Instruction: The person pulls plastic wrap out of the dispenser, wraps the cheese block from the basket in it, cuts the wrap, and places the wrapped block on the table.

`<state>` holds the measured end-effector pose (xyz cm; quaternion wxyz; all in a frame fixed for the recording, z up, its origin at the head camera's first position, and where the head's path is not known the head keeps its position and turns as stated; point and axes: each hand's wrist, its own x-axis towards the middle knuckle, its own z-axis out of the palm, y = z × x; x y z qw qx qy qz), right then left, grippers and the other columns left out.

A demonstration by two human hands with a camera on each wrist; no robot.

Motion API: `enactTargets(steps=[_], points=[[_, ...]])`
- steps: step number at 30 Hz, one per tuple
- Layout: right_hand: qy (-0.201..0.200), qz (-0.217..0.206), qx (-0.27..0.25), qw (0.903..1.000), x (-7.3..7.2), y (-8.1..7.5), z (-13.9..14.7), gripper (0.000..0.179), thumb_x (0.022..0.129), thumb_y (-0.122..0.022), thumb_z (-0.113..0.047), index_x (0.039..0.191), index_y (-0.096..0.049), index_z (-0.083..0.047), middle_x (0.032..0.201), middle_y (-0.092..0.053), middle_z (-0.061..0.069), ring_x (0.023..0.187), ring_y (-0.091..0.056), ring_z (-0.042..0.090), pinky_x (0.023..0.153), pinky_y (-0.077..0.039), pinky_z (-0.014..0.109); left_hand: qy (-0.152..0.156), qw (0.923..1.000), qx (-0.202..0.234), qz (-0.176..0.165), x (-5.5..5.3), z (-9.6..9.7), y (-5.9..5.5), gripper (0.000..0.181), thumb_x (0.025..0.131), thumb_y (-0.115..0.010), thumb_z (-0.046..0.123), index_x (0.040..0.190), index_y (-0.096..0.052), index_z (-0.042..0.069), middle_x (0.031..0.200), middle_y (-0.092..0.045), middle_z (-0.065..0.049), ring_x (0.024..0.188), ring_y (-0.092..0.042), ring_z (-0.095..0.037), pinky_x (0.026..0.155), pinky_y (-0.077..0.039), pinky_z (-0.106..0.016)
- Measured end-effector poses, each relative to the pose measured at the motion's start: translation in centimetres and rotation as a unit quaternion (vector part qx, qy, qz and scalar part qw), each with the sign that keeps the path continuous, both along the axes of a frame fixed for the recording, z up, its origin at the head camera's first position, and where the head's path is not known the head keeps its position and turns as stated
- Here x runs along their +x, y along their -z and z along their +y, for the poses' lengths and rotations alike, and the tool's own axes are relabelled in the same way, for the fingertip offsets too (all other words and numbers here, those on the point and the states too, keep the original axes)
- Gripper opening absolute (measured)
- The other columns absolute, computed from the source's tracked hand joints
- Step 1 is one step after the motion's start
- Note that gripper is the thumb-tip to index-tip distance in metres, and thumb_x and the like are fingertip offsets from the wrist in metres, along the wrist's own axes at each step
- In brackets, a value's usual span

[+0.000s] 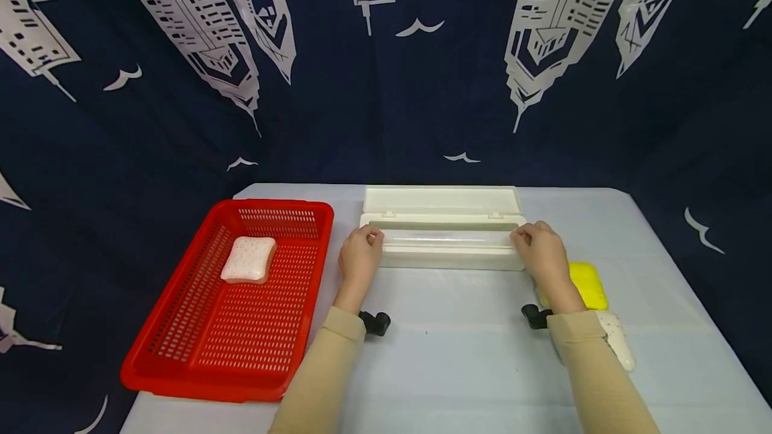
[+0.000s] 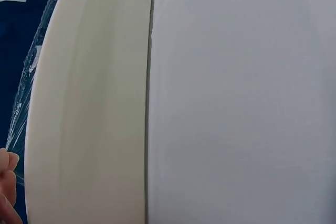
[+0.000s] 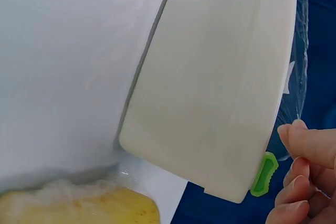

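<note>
A long white wrap dispenser box (image 1: 446, 256) lies across the table with its lid (image 1: 442, 199) folded open behind it. A sheet of clear film (image 1: 446, 238) stretches over its top. My left hand (image 1: 360, 253) pinches the film at the box's left end, and my right hand (image 1: 543, 250) pinches it at the right end. In the left wrist view a fingertip (image 2: 6, 182) shows beside the box (image 2: 89, 108) and the film edge (image 2: 26, 93). In the right wrist view, curled fingers (image 3: 304, 182) sit by a green cutter tab (image 3: 264, 174) on the box (image 3: 210, 87).
A red mesh basket (image 1: 181, 374) at the left holds a pink speckled sponge-like pad (image 1: 248, 259). By my right wrist lie a yellow pad (image 1: 588, 283) and a white speckled one (image 1: 618, 340). The pale table (image 1: 458, 353) is ringed by a dark printed curtain.
</note>
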<state>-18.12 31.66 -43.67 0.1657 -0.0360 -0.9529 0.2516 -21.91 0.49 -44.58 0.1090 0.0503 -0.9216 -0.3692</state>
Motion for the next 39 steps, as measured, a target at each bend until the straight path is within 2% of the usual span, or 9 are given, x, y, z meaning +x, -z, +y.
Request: enactTargets(steps=[10,17,19,22,27,29,32,36,39], points=[[0.024,0.063,-0.010,0.9977,-1.0,-0.8,-0.6,0.015,0.094,-0.060,-0.004,0.094,-0.068,0.009,0.079,-0.054,0.018,0.069,-0.051,0.031,0.063,-0.040,0.039,-0.008,0.9995,-0.009,0.029,-0.7,0.3,-1.7,0.010,0.094,-0.066,0.022,0.091,-0.071,0.015,0.085,-0.069,-0.001,0.080,-0.066,-0.024,0.067,-0.050,-0.038],[0.054,0.061,-0.014,0.9966,-1.1,-2.3,-0.6,0.018,0.097,-0.060,-0.009,0.101,-0.066,0.007,0.078,-0.056,0.018,0.068,-0.050,0.031,0.062,-0.039,0.037,-0.011,0.9989,0.011,0.043,-1.1,0.4,-3.5,0.010,0.094,-0.066,0.024,0.092,-0.070,0.015,0.089,-0.071,-0.002,0.081,-0.067,-0.026,0.066,-0.050,-0.040],[0.065,0.040,-0.032,0.9966,-1.0,-2.7,-0.7,0.021,0.099,-0.057,-0.013,0.104,-0.065,0.006,0.078,-0.061,0.019,0.065,-0.054,0.027,0.059,-0.040,0.033,-0.006,0.9984,0.038,0.042,-1.0,0.4,-3.8,0.011,0.095,-0.065,0.023,0.094,-0.070,0.013,0.088,-0.074,-0.003,0.081,-0.067,-0.027,0.066,-0.049,-0.038],[0.068,-0.017,-0.114,0.9910,-0.8,-3.1,-0.8,0.028,0.101,-0.052,-0.018,0.109,-0.064,0.005,0.081,-0.069,0.018,0.058,-0.061,0.013,0.056,-0.047,0.023,0.002,0.9945,0.103,0.020,-0.9,0.3,-3.8,0.013,0.096,-0.063,0.020,0.098,-0.071,0.009,0.086,-0.076,-0.005,0.079,-0.071,-0.026,0.064,-0.048,-0.032],[0.087,-0.112,-0.282,0.9489,-0.7,-3.1,-0.4,0.050,0.100,-0.052,-0.038,0.115,-0.062,0.008,0.069,-0.070,-0.006,0.056,-0.064,-0.004,0.063,-0.052,0.011,-0.007,0.9797,0.198,-0.029,-0.9,0.1,-3.5,0.024,0.097,-0.061,0.024,0.095,-0.070,0.001,0.081,-0.075,-0.011,0.070,-0.072,-0.022,0.060,-0.051,-0.024],[0.105,-0.140,-0.304,0.9366,-0.7,-3.1,-0.1,0.053,0.099,-0.055,-0.042,0.118,-0.061,0.008,0.061,-0.064,-0.017,0.056,-0.064,-0.006,0.068,-0.052,0.010,-0.013,0.9751,0.218,-0.035,-0.9,0.0,-3.4,0.026,0.095,-0.064,0.025,0.092,-0.069,0.000,0.079,-0.075,-0.014,0.067,-0.072,-0.021,0.062,-0.054,-0.024],[0.117,-0.181,-0.306,0.9272,-0.7,-3.2,0.3,0.053,0.096,-0.061,-0.034,0.127,-0.055,0.008,0.057,-0.061,-0.020,0.057,-0.065,-0.005,0.079,-0.053,0.014,-0.018,0.9710,0.236,-0.035,-0.9,-0.1,-3.2,0.021,0.092,-0.069,0.019,0.092,-0.066,-0.001,0.079,-0.074,-0.016,0.067,-0.073,-0.021,0.064,-0.058,-0.026],[0.097,-0.237,-0.290,0.9222,-0.7,-4.0,0.7,0.057,0.095,-0.065,-0.026,0.134,-0.048,0.012,0.062,-0.065,-0.015,0.061,-0.067,-0.002,0.093,-0.052,0.034,-0.017,0.9726,0.229,-0.033,-0.9,-0.2,-3.2,0.016,0.088,-0.072,0.011,0.094,-0.066,-0.002,0.084,-0.075,-0.018,0.072,-0.074,-0.024,0.064,-0.058,-0.027],[0.072,-0.271,-0.264,0.9230,-0.6,-4.7,0.9,0.052,0.096,-0.063,-0.026,0.129,-0.054,0.013,0.064,-0.068,-0.013,0.064,-0.067,0.001,0.089,-0.052,0.034,-0.010,0.9775,0.210,-0.021,-0.7,-0.3,-3.5,0.012,0.086,-0.073,0.007,0.095,-0.070,0.000,0.087,-0.075,-0.016,0.076,-0.074,-0.025,0.063,-0.056,-0.025]])
